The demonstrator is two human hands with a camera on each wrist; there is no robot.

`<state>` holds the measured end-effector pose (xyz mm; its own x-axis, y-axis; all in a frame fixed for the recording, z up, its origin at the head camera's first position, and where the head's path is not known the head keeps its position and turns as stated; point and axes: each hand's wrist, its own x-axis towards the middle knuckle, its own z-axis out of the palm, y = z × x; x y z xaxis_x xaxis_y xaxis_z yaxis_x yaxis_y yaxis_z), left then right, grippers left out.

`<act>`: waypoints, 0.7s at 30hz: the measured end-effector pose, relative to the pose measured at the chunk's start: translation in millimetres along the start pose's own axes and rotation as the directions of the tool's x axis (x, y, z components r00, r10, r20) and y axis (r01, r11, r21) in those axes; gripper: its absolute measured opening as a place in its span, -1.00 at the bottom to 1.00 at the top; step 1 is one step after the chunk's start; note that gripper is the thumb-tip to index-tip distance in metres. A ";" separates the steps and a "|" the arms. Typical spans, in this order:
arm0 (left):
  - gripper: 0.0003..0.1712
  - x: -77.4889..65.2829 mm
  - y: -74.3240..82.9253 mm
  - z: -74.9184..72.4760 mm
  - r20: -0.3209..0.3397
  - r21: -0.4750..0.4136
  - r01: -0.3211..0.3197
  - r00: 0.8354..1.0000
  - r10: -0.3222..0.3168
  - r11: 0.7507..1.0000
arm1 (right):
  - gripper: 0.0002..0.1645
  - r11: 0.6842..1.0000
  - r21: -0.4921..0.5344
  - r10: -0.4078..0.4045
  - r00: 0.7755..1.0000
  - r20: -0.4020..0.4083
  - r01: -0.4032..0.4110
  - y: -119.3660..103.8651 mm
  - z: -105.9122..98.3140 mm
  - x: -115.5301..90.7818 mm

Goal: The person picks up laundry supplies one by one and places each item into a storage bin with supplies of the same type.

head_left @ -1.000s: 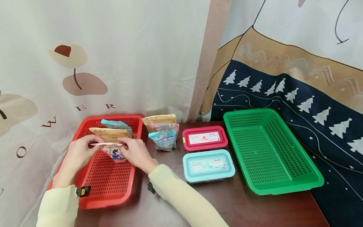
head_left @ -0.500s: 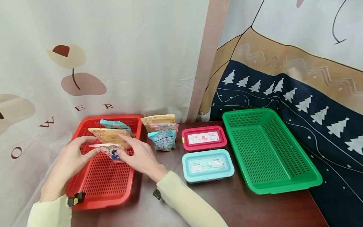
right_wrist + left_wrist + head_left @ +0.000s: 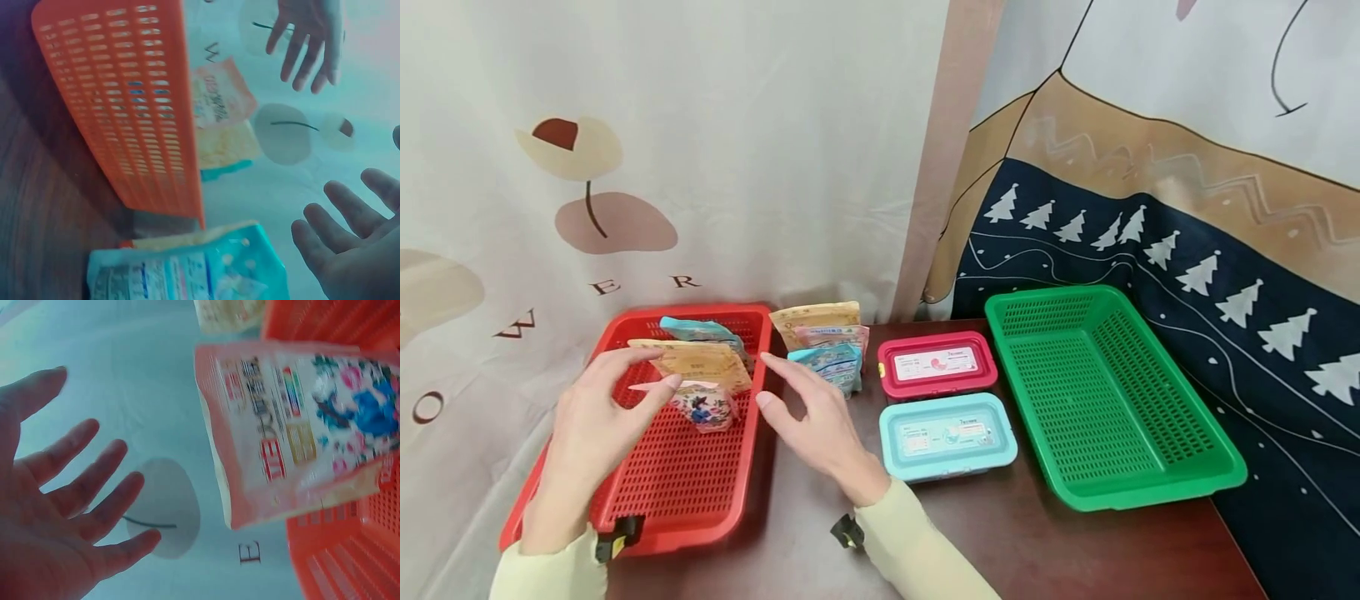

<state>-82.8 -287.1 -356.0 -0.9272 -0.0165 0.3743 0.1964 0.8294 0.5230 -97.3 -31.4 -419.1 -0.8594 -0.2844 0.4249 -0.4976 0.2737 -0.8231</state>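
Inside the red basket stand a pink-edged floral pouch, a tan pouch and a blue pouch, one behind another. My left hand hovers over the basket's left side, next to the floral pouch. Its fingers are spread apart from the pouch in the left wrist view, holding nothing. Past the basket's right rim, my right hand is held with loosely extended fingers and nothing in its grasp. It is nearest a second blue pouch, whose lower left it partly covers.
Behind the second blue pouch stand a pink pouch and a tan pouch. Two lidded boxes, one crimson and one light blue, sit in mid-table. A green basket is on the right, with curtains behind.
Both hands have let go of the floral pouch's top edge and drawn apart. My right hand has moved right, out of the red basket. The floral pouch stays standing in it.
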 end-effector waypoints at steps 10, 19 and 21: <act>-0.53 -11.0 32.0 15.6 -0.100 -0.137 0.003 0.995 -0.017 0.991 | -0.41 0.998 0.024 -0.057 0.994 -0.096 0.060 0.3 -37.0 -24.0; -0.38 -16.4 44.0 29.2 -0.071 -0.215 -0.056 0.997 0.042 0.975 | -0.39 0.998 0.011 0.061 0.994 -0.088 -0.060 4.7 -67.6 -48.9; -0.33 -17.6 47.8 32.9 -0.052 -0.235 -0.055 0.998 0.044 0.970 | -0.38 0.997 0.015 0.071 0.994 -0.078 -0.070 5.0 -76.6 -51.1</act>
<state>-67.6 -228.8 -362.8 -0.8999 -0.0089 0.4361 0.3167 0.6742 0.6672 -65.0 54.9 -416.0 -0.8989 -0.1920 0.3937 -0.4347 0.2788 -0.8564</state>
